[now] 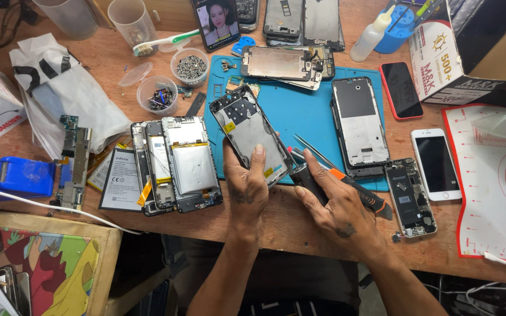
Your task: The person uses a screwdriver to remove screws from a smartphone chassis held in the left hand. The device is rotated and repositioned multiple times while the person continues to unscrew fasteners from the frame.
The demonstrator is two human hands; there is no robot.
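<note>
My left hand (247, 187) grips an opened phone frame (250, 126), silver and black inside, tilted over the left part of the blue work mat (306, 111). My thumb lies on the frame's lower inside. My right hand (338, 205) rests just to its right, closed on a dark screwdriver with an orange band (355, 190); metal tweezers (314, 151) lie under the fingers. Another stripped phone frame (359, 126) lies flat on the mat to the right.
Opened phones with batteries (177, 164) lie left of my hands. Small cups of screws (190, 65) stand behind. A red phone (400, 89), a white phone (437, 164), a circuit-bared phone (410, 199), a cardboard box (440, 61), a bottle (370, 36) and a blue tape dispenser (13, 175) crowd the wooden bench.
</note>
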